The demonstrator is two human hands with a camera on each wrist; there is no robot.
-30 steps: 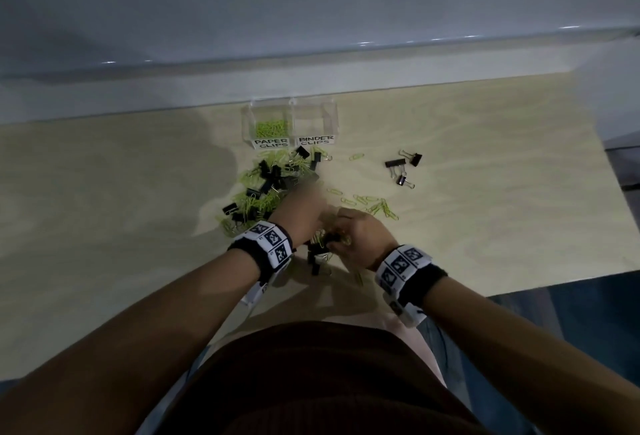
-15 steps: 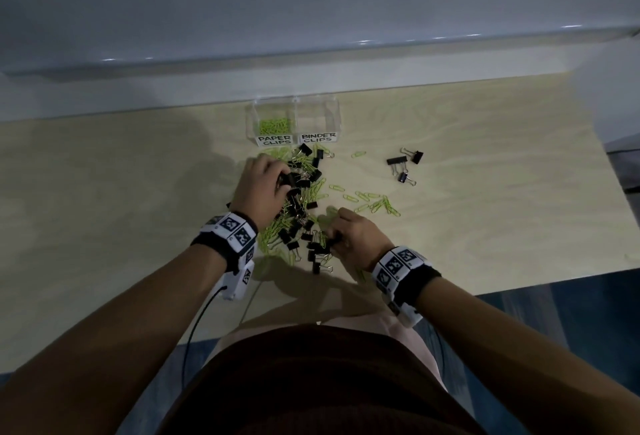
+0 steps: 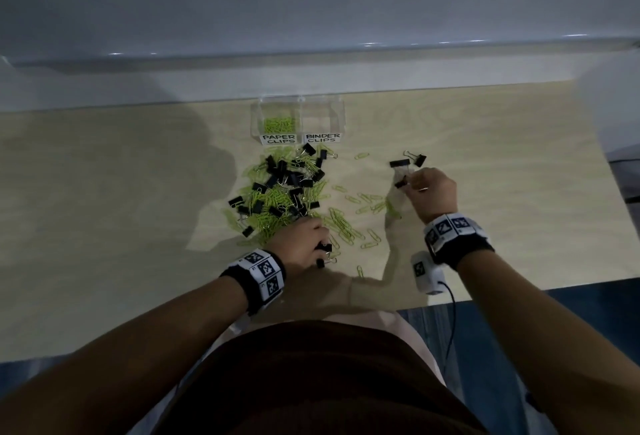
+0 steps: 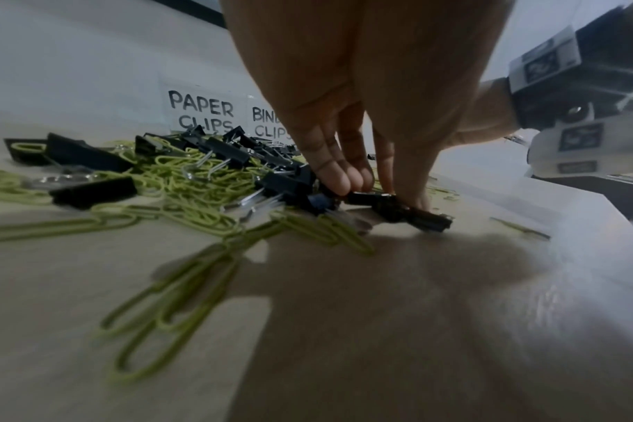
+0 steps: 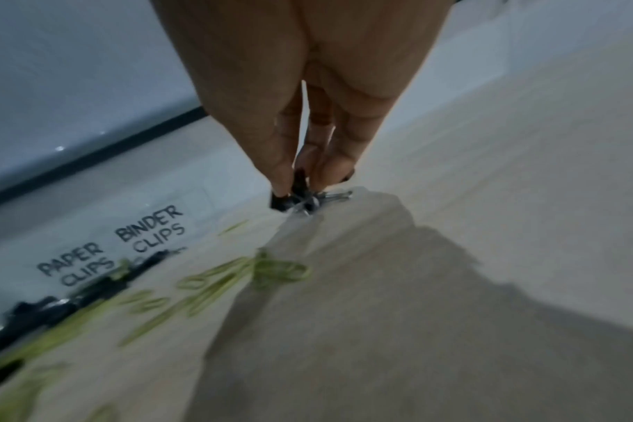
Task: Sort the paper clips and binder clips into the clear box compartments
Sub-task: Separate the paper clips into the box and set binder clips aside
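A clear two-compartment box (image 3: 256, 119) stands at the back of the table; its PAPER CLIPS side holds green paper clips (image 3: 277, 123), and its BINDER CLIPS side (image 3: 322, 115) looks bare. A mixed pile (image 3: 280, 192) of green paper clips and black binder clips lies in front of it. My left hand (image 3: 320, 247) (image 4: 365, 188) sits at the pile's near end, its fingers curled over black binder clips (image 4: 398, 208). To the right, my right hand (image 3: 410, 183) (image 5: 300, 185) pinches a small black binder clip (image 5: 300, 198) just above the table.
Two more binder clips (image 3: 407, 161) lie just beyond my right hand. Loose green paper clips (image 3: 367, 206) are strewn between my hands. The table's near edge (image 3: 485, 292) runs close behind my wrists. A wall ledge rises behind the box.
My right hand has moved right, from the pile's near end to the separate binder clips, and pinched one. My left hand has pulled back from the pile's middle to its near end.
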